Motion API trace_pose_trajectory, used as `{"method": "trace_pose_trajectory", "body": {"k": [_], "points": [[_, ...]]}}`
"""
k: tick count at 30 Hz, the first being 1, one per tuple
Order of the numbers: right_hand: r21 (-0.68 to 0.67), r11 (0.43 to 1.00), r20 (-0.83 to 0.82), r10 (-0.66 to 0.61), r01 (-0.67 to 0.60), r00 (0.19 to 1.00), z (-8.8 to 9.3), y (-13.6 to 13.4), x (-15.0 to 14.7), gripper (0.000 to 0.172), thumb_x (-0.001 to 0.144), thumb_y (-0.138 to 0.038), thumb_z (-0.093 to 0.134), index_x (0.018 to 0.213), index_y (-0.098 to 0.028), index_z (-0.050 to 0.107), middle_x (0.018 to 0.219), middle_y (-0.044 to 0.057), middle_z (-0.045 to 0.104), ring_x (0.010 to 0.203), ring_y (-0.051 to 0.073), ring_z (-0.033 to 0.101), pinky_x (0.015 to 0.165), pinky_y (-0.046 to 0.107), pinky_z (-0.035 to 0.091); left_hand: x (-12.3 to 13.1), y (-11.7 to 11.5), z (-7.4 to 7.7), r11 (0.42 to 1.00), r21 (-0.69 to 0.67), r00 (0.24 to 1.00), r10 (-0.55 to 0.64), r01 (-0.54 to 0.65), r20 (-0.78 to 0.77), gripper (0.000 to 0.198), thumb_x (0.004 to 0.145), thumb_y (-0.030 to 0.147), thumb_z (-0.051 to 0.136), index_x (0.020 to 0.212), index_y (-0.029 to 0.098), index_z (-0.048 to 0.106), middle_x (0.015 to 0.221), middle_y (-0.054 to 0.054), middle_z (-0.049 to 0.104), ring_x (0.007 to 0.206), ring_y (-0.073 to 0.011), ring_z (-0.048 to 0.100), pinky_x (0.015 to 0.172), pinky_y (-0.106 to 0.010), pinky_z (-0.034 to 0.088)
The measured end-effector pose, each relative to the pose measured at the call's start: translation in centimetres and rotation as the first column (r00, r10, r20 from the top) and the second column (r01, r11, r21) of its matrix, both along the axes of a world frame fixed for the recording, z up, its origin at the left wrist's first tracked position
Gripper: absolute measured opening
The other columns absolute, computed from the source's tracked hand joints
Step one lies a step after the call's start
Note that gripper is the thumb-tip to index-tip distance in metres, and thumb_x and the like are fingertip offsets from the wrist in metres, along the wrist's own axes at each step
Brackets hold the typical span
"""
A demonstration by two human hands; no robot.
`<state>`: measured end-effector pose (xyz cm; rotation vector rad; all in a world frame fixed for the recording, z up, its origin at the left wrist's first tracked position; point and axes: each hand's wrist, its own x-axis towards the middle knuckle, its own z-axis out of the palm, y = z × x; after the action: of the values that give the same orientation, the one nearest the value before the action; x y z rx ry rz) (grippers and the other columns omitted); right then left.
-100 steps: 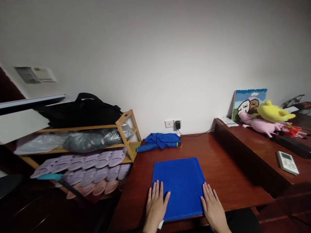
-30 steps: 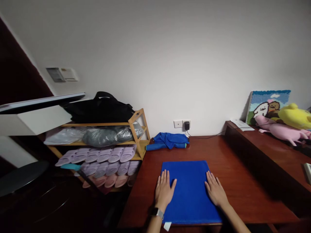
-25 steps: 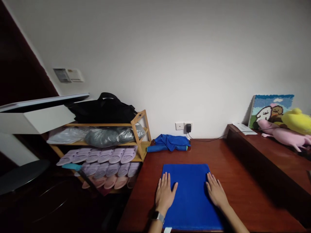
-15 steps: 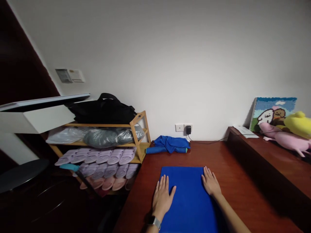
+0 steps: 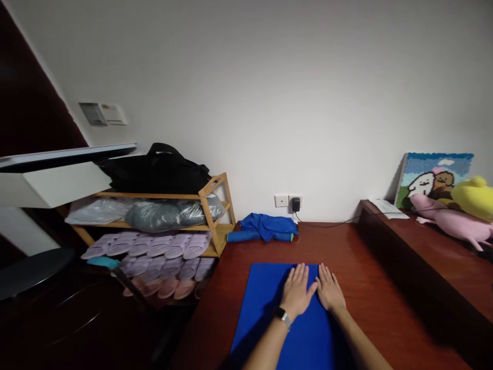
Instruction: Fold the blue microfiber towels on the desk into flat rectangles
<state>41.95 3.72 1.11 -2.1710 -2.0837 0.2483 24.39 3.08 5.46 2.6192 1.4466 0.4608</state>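
A flat blue cloth (image 5: 258, 293) lies spread on the reddish-brown wooden table (image 5: 370, 298), its near end running out of the bottom of the view. My left hand (image 5: 297, 292), with a watch on the wrist, rests flat on the cloth's right half, fingers pointing toward the wall. Just beside it, my right hand (image 5: 330, 290) lies palm down over the cloth's far right corner and edge. Both hands are open and hold nothing; the left thumb reaches close to the right hand.
Along the wall lies a crumpled blue cloth (image 5: 265, 227) on a rolled blue bundle. A black plug (image 5: 296, 204) trails a cable rightward. Left stands a wooden rack (image 5: 219, 241) with several slippers and a black bag (image 5: 157, 172). Plush toys (image 5: 452, 216) sit on the raised ledge at right.
My left hand has moved rightward from the cloth's left edge to beside my right hand. The right hand stays at the right edge. The view has shifted slightly.
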Motion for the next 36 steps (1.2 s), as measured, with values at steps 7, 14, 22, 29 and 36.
{"method": "trace_pose_trajectory", "body": {"k": [7,14,22,29,36], "points": [[-0.002,1.0,0.035,0.02,-0.02,0.999,-0.7,0.1,0.2,0.068,0.101,-0.038,0.016,0.162,-0.01,0.021,0.17,0.008,0.016,0.158,0.021,0.014,0.127,0.041,0.013,2.4,1.4,-2.0,0.995,-0.088,0.999,-0.043,0.045,0.02,0.068,0.106,0.056,0.011,0.162,0.02,0.028,0.167,-0.007,0.032,0.156,-0.0191,0.025,0.129,-0.043,0.02],[0.002,0.999,-0.024,-0.039,0.039,0.999,-0.1,0.1,-0.3,0.07,0.102,-0.043,0.011,0.163,-0.009,0.018,0.17,0.007,0.018,0.157,0.02,0.015,0.128,0.041,0.012,-8.5,3.2,-1.8,0.973,-0.063,0.973,0.216,-0.221,-0.076,0.077,0.104,0.063,0.011,0.16,0.014,0.031,0.167,-0.011,0.03,0.156,-0.0229,0.023,0.128,-0.045,0.02],[0.005,0.999,0.0,-0.054,0.054,0.999,0.0,-0.1,-0.6,0.07,0.101,-0.042,0.012,0.162,-0.007,0.019,0.17,0.007,0.02,0.157,0.02,0.016,0.128,0.04,0.014,-16.3,4.7,-2.6,0.927,-0.023,0.922,0.368,-0.374,-0.122,0.078,0.104,0.063,0.014,0.161,0.013,0.028,0.167,-0.014,0.029,0.156,-0.0267,0.024,0.126,-0.047,0.023],[-0.033,0.997,0.06,-0.061,0.064,0.996,0.9,0.0,-1.0,0.071,0.101,-0.043,0.013,0.162,-0.008,0.02,0.17,0.007,0.019,0.158,0.022,0.015,0.128,0.043,0.011,-16.0,4.6,-2.5,0.933,-0.019,0.929,0.357,-0.36,-0.099,0.078,0.103,0.063,0.013,0.161,0.013,0.03,0.166,-0.014,0.034,0.156,-0.0274,0.025,0.126,-0.048,0.022],[-0.034,0.998,0.035,-0.056,0.057,0.998,1.3,-2.3,-1.4,0.071,0.102,-0.046,0.011,0.163,-0.009,0.018,0.171,0.006,0.016,0.158,0.02,0.013,0.129,0.041,0.011,-15.8,4.6,-2.2,0.93,-0.019,0.926,0.362,-0.366,-0.11,0.079,0.103,0.063,0.013,0.159,0.011,0.032,0.166,-0.015,0.032,0.155,-0.0273,0.025,0.126,-0.047,0.022]]}}
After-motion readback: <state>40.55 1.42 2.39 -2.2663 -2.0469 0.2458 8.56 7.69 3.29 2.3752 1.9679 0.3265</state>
